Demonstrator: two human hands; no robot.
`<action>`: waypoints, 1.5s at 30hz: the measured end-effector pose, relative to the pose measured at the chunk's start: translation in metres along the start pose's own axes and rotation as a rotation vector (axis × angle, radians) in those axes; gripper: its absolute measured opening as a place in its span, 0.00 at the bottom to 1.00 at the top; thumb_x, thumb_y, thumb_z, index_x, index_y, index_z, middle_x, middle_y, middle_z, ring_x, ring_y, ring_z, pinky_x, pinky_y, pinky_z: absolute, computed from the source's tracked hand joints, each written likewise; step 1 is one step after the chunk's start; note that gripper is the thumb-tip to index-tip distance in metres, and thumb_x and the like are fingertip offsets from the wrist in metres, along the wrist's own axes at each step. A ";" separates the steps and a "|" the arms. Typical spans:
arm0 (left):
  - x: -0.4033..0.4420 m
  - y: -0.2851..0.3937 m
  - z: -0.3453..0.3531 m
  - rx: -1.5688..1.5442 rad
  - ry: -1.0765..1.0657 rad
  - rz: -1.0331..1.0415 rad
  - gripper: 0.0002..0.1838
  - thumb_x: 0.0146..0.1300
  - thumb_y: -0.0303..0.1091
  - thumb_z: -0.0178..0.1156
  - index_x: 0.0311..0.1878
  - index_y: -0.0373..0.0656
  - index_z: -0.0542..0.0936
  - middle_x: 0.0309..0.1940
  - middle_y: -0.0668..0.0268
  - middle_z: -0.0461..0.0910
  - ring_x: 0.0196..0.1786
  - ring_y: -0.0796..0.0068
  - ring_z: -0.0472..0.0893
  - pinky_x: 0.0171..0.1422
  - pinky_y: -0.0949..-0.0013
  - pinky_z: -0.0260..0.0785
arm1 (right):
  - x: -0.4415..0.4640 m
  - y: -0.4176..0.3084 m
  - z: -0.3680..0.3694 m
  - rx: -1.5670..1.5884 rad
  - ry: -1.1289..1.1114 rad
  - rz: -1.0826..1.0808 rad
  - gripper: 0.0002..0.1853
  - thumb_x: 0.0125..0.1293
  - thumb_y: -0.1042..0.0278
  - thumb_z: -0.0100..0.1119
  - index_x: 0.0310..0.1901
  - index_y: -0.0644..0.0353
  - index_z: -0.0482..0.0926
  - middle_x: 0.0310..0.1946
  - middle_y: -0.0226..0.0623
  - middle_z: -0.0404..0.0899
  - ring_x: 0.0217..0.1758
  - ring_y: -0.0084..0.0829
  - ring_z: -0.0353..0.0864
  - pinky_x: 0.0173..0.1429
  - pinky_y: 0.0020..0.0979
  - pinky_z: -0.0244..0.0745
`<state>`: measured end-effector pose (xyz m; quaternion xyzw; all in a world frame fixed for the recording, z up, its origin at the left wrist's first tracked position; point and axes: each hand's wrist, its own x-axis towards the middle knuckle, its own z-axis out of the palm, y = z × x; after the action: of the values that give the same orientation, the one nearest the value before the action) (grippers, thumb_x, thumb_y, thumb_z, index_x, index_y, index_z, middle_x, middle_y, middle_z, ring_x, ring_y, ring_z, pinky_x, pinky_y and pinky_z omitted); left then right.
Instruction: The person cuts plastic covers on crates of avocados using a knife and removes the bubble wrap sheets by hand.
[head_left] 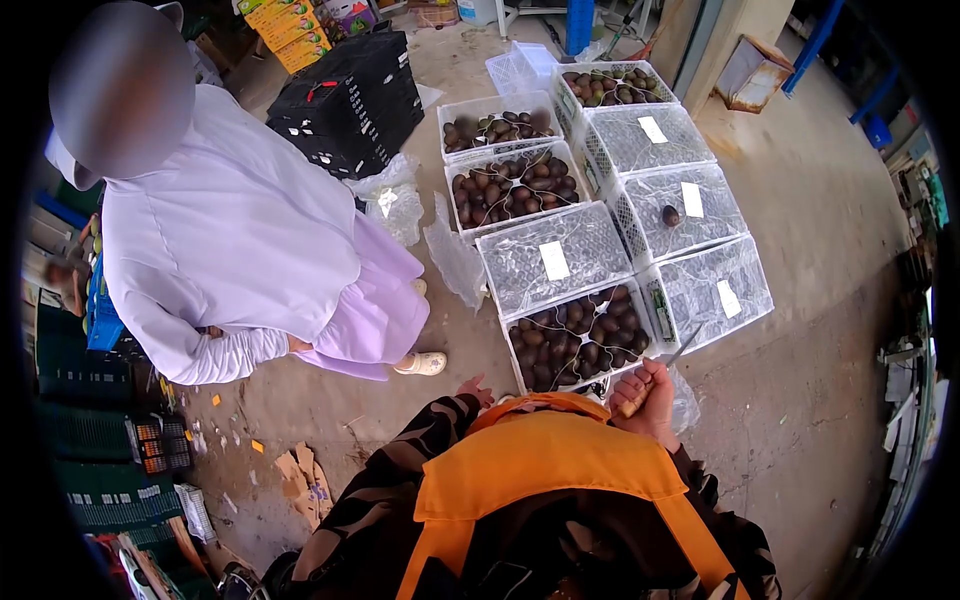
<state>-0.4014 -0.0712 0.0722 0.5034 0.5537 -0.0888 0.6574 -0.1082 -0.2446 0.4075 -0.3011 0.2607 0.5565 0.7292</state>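
Note:
My right hand point(650, 400) is closed around the wooden handle of a knife point(686, 343), its blade pointing up and away to the right. Below the nearest crate's left corner is my left hand point(476, 389), small in view and partly hidden by my sleeve, with fingers stretched out and nothing in them. In front of me, an open white crate point(512, 350) holds dark avocados point(585, 335). Behind it stands a crate under clear bubble wrap point(515, 262) with a white paper on top. A single avocado point(670, 215) lies on a wrapped crate to the right.
Two more open crates of avocados point(515, 190) stand farther back, beside a right-hand row of crates. At left a person in a lavender top point(230, 220) stands close by. Black stacked crates point(350, 100) are behind. Loose plastic wrap point(452, 250) and torn cardboard point(303, 485) lie on the floor.

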 end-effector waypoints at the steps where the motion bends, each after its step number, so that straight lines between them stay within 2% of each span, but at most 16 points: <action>1: -0.002 0.012 0.001 0.002 -0.016 -0.038 0.39 0.65 0.32 0.56 0.76 0.53 0.49 0.31 0.57 0.85 0.26 0.70 0.83 0.30 0.68 0.76 | -0.002 0.000 -0.002 0.011 0.004 0.006 0.18 0.63 0.59 0.56 0.20 0.47 0.60 0.14 0.21 0.57 0.14 0.20 0.55 0.20 0.25 0.52; 2: -0.003 0.039 -0.001 0.001 -0.026 -0.061 0.45 0.65 0.30 0.57 0.78 0.58 0.40 0.31 0.55 0.84 0.27 0.69 0.84 0.28 0.68 0.75 | -0.002 -0.001 -0.002 0.017 -0.007 0.008 0.18 0.63 0.59 0.55 0.20 0.47 0.60 0.14 0.21 0.57 0.14 0.20 0.54 0.20 0.25 0.52; 4: 0.013 0.087 -0.006 0.133 0.109 0.084 0.48 0.61 0.29 0.58 0.78 0.54 0.39 0.29 0.57 0.84 0.23 0.69 0.83 0.25 0.66 0.75 | -0.003 -0.002 -0.005 0.006 0.041 0.003 0.17 0.63 0.59 0.55 0.20 0.46 0.60 0.14 0.21 0.57 0.15 0.20 0.55 0.20 0.25 0.52; 8: 0.046 0.219 -0.034 0.152 0.248 0.220 0.52 0.58 0.30 0.62 0.78 0.55 0.38 0.33 0.53 0.84 0.23 0.66 0.84 0.28 0.64 0.77 | -0.005 -0.002 -0.006 -0.003 0.077 0.006 0.17 0.63 0.59 0.55 0.20 0.46 0.60 0.14 0.21 0.57 0.15 0.20 0.56 0.20 0.25 0.53; 11: 0.065 0.292 -0.050 0.233 0.307 0.246 0.52 0.60 0.33 0.63 0.78 0.53 0.38 0.37 0.53 0.84 0.25 0.65 0.85 0.30 0.63 0.77 | -0.004 -0.007 -0.016 0.007 0.036 -0.004 0.18 0.63 0.60 0.55 0.19 0.46 0.59 0.14 0.21 0.58 0.14 0.20 0.57 0.20 0.25 0.54; 14: 0.022 0.334 -0.046 0.181 0.262 0.256 0.48 0.62 0.35 0.61 0.78 0.49 0.42 0.47 0.51 0.83 0.26 0.66 0.85 0.32 0.64 0.78 | -0.008 -0.010 -0.019 0.049 0.062 -0.030 0.18 0.63 0.60 0.56 0.19 0.46 0.59 0.14 0.21 0.58 0.14 0.20 0.58 0.20 0.25 0.55; 16: 0.035 0.304 -0.036 0.202 0.255 0.341 0.34 0.63 0.33 0.59 0.73 0.43 0.62 0.49 0.55 0.83 0.27 0.67 0.86 0.35 0.64 0.78 | -0.010 -0.012 -0.022 0.046 0.058 -0.056 0.18 0.63 0.60 0.56 0.20 0.47 0.60 0.14 0.22 0.59 0.14 0.21 0.57 0.20 0.25 0.55; 18: 0.056 0.246 -0.020 0.268 0.202 0.306 0.20 0.63 0.35 0.59 0.59 0.43 0.78 0.44 0.57 0.84 0.25 0.66 0.85 0.36 0.64 0.78 | -0.007 -0.013 -0.027 0.089 0.064 -0.053 0.17 0.63 0.60 0.57 0.20 0.47 0.61 0.14 0.23 0.59 0.14 0.22 0.57 0.20 0.25 0.55; 20: 0.033 0.183 0.005 0.282 0.122 0.271 0.13 0.64 0.36 0.58 0.49 0.43 0.81 0.35 0.59 0.85 0.24 0.66 0.85 0.34 0.64 0.78 | -0.007 -0.014 -0.026 0.111 0.079 -0.047 0.17 0.63 0.60 0.57 0.20 0.48 0.61 0.14 0.23 0.59 0.14 0.22 0.56 0.20 0.25 0.54; 23: 0.029 0.080 0.028 0.431 -0.041 -0.042 0.13 0.62 0.38 0.57 0.43 0.42 0.83 0.30 0.61 0.85 0.26 0.63 0.85 0.38 0.59 0.77 | -0.005 -0.013 -0.026 0.109 0.082 -0.025 0.17 0.62 0.61 0.56 0.20 0.48 0.61 0.14 0.23 0.59 0.14 0.22 0.56 0.20 0.25 0.54; 26: 0.027 0.000 0.033 0.646 -0.056 0.132 0.15 0.58 0.45 0.61 0.42 0.48 0.86 0.34 0.58 0.86 0.38 0.59 0.85 0.47 0.60 0.77 | 0.001 -0.012 -0.027 0.060 0.084 0.003 0.17 0.62 0.60 0.56 0.20 0.47 0.61 0.14 0.22 0.58 0.14 0.21 0.55 0.19 0.25 0.52; 30: -0.001 -0.018 0.029 0.651 0.043 0.364 0.14 0.59 0.46 0.61 0.41 0.49 0.86 0.28 0.62 0.86 0.35 0.61 0.85 0.46 0.61 0.77 | 0.002 -0.008 -0.020 0.036 0.107 0.027 0.17 0.62 0.59 0.56 0.20 0.46 0.60 0.14 0.22 0.56 0.15 0.21 0.56 0.20 0.25 0.53; 33: -0.013 -0.002 0.026 0.447 0.019 0.026 0.12 0.60 0.42 0.61 0.40 0.47 0.86 0.25 0.62 0.85 0.32 0.64 0.85 0.42 0.64 0.77 | 0.003 -0.007 -0.027 0.071 0.092 0.057 0.17 0.62 0.59 0.56 0.20 0.46 0.60 0.15 0.22 0.58 0.16 0.21 0.57 0.21 0.26 0.55; 37: 0.026 -0.030 0.014 0.393 0.177 0.192 0.10 0.61 0.39 0.60 0.40 0.46 0.85 0.23 0.62 0.84 0.28 0.69 0.84 0.37 0.67 0.75 | 0.011 -0.012 -0.039 0.119 0.107 0.114 0.17 0.63 0.59 0.56 0.21 0.47 0.61 0.15 0.22 0.60 0.16 0.21 0.59 0.22 0.26 0.56; 41: 0.021 0.018 0.017 0.347 0.185 0.083 0.11 0.68 0.34 0.55 0.47 0.40 0.82 0.27 0.62 0.83 0.26 0.74 0.81 0.32 0.69 0.74 | 0.033 -0.042 -0.037 0.110 0.149 0.170 0.16 0.63 0.57 0.56 0.21 0.47 0.63 0.16 0.22 0.60 0.16 0.23 0.59 0.22 0.26 0.57; 45: 0.029 0.048 0.045 0.208 0.260 0.016 0.12 0.65 0.37 0.58 0.46 0.42 0.83 0.24 0.62 0.84 0.24 0.72 0.82 0.34 0.70 0.75 | 0.072 -0.092 -0.027 -0.069 0.145 0.199 0.16 0.64 0.56 0.57 0.24 0.48 0.63 0.16 0.23 0.60 0.17 0.23 0.59 0.22 0.27 0.57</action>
<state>-0.3297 -0.0702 0.0702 0.5803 0.6180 -0.0745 0.5252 -0.0022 -0.2354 0.3515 -0.3383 0.3219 0.6114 0.6388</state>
